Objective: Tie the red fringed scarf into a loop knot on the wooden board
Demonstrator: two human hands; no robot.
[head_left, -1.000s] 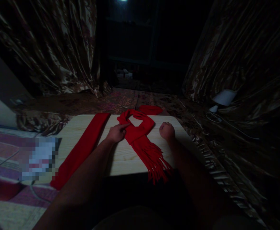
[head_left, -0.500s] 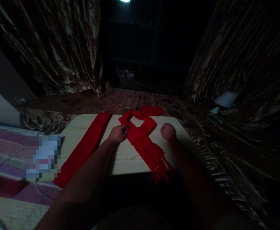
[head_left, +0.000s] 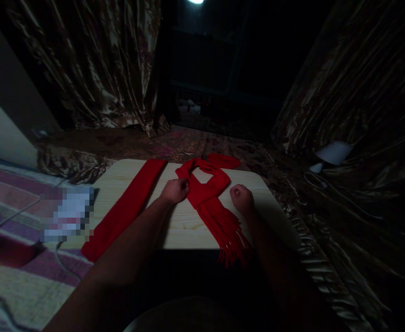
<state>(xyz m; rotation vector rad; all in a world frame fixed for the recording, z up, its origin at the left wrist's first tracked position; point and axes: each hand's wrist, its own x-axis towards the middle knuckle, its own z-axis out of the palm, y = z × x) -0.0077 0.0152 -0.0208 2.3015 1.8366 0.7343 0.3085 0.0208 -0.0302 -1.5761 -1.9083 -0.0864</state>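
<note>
step: seemingly shaping the crossed loop | red scarf (head_left: 209, 196) is lying across the wooden board (head_left: 178, 226); fringe hanging over the near edge | left hand (head_left: 176, 190) is curling its fingers onto the crossing, seemingly pinching it | right hand (head_left: 241, 198) is resting fisted just beside the scarf, holding nothing | next: likely needing a grip on both strands

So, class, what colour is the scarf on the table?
The scarf is red, fringe too; clearest in the head view.

On the surface (head_left: 175, 226), a looped scarf (head_left: 207, 193) lies mid-way, its end hanging over the near edge. The left hand (head_left: 176, 190) meets its left side; the right hand (head_left: 242, 198) rests just right. A flat band (head_left: 126, 207) lies farther left.
</note>
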